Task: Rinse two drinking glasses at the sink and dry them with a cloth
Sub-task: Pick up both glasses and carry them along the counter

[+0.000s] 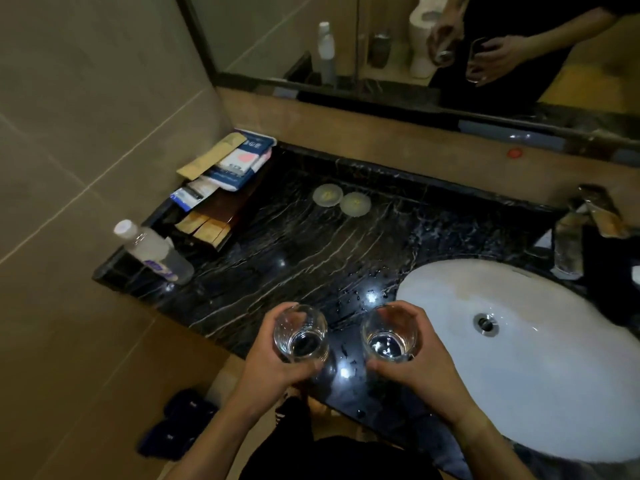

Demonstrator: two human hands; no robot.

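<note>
Over the front edge of the black white-veined marble counter [311, 237], both hands hold glasses upright, mouths toward the camera. Left hand [277, 362] has fingers and thumb curled round the left clear round drinking glass [300, 333]; right hand [415, 362] grips the right clear round drinking glass [388, 336] the same way, w/ fingers wrapped over the far side and thumb near the base. Glasses sit side by side, apart, just left of the white oval sink basin [540, 368], which has a metal drain [486, 324] at its middle. Water drops lie on the counter betw. the glasses and the basin rim. Chrome tap [585, 223] stands behind the basin at the right. Further back on the counter are two round pale coasters [341, 199], touching or nearly so. At the left corner, a dark tray w/ packets and sachets [221, 181], and a clear plastic water bottle w/ white cap [152, 251] near the counter's left end. Wall mirror [381, 39] reflects the hands and glasses. Dark slippers [176, 420] lie on the floor at lower left.
</note>
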